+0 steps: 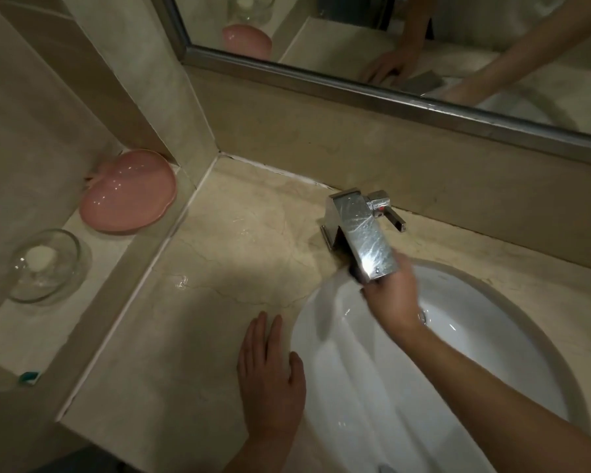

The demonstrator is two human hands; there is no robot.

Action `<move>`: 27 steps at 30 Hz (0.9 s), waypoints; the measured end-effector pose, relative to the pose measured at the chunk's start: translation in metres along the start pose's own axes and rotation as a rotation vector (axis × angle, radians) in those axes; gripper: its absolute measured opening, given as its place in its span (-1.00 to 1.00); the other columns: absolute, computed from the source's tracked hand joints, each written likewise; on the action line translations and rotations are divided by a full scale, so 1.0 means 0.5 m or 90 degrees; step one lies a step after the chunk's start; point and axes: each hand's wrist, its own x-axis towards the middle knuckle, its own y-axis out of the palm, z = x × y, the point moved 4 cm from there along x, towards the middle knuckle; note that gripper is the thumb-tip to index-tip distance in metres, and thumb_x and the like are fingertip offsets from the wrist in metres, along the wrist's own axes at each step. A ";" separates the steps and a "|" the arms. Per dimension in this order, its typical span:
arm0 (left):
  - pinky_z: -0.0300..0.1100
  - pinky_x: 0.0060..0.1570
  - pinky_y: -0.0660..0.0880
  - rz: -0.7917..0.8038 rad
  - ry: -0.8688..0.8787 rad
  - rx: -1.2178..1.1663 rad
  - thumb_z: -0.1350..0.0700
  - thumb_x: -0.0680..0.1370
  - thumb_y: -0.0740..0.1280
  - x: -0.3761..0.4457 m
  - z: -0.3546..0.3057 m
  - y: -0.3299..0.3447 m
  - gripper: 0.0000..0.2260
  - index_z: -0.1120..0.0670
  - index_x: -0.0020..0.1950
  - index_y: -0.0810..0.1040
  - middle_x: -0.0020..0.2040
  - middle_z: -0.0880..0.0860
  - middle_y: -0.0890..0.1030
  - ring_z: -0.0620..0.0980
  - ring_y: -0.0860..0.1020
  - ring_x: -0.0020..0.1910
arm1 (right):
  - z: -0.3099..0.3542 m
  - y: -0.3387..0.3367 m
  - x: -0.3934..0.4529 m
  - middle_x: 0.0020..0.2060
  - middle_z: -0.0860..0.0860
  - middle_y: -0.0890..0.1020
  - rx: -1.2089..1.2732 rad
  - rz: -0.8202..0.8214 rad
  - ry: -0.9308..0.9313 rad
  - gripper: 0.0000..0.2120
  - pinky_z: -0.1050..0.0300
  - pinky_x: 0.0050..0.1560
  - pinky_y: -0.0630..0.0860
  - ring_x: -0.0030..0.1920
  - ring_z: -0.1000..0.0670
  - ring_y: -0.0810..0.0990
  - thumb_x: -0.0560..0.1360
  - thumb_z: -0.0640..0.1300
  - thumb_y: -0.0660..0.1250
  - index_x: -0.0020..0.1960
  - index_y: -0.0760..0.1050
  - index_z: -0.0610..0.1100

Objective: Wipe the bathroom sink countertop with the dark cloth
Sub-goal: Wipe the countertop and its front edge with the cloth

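left hand (270,380): flat, fingers straight, on countertop (198,336) beside sink (458,363) | right hand (394,295): under faucet (365,240) spout, fingers curled round dark cloth (355,273), mostly hidden

Beige marble-look stone countertop (226,254): wet streaks near the left edge. Dark cloth (355,273): bunched beneath the faucet spout at the basin's rim (mostly hidden).

The beige stone table (219,254) carries a chrome tap (359,233) at the far rim of the white sink (458,353). Left of the tap, on a raised ledge (28,332), sit a pink dish (128,196) and a glass bowl (45,266). The left hand (270,377) rests flat on the table, near the tap's front left.
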 end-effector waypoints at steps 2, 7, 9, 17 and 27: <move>-0.04 0.45 0.20 0.006 -0.004 -0.003 0.04 0.48 0.22 0.002 -0.002 0.000 -0.45 0.01 0.50 0.36 0.54 0.01 0.30 0.03 0.24 0.53 | -0.051 -0.020 0.033 0.10 -0.13 0.62 -0.098 -0.044 0.016 -0.56 0.10 0.07 0.39 0.08 -0.22 0.52 0.37 -0.40 0.45 0.24 0.58 -0.20; -0.04 0.46 0.21 0.018 -0.005 -0.002 0.08 0.48 0.24 0.001 -0.007 -0.004 -0.46 0.03 0.48 0.37 0.53 0.02 0.32 0.02 0.24 0.53 | -0.031 0.017 0.025 0.08 -0.18 0.60 -0.141 -0.062 0.008 -0.65 0.05 0.09 0.44 0.05 -0.23 0.50 0.43 -0.41 0.39 0.20 0.55 -0.26; -0.04 0.45 0.23 0.024 -0.005 -0.002 0.09 0.48 0.26 0.001 -0.004 -0.002 -0.46 0.03 0.48 0.38 0.53 0.02 0.32 0.03 0.26 0.53 | 0.001 0.051 -0.010 0.01 -0.11 0.58 -0.071 -0.064 0.034 -0.69 0.31 0.08 0.43 0.02 -0.09 0.55 0.43 -0.44 0.37 0.17 0.51 -0.32; -0.06 0.44 0.24 0.059 -0.023 -0.008 0.02 0.51 0.18 0.005 -0.003 -0.004 -0.48 0.03 0.48 0.41 0.53 0.01 0.35 0.00 0.27 0.53 | 0.102 0.121 -0.118 0.23 -0.08 0.58 -0.176 0.209 -0.094 -0.49 -0.10 0.11 0.56 0.07 -0.21 0.55 0.38 -0.32 0.49 0.32 0.56 -0.14; -0.04 0.27 0.37 0.041 0.085 0.012 0.09 0.58 0.12 0.071 0.087 -0.047 -0.58 0.07 0.43 0.48 0.39 0.06 0.51 0.09 0.51 0.32 | 0.256 0.152 0.075 0.31 -0.12 0.44 -0.165 0.125 -0.136 -0.53 -0.07 0.22 0.43 0.24 -0.18 0.39 0.53 -0.19 0.31 0.43 0.46 0.01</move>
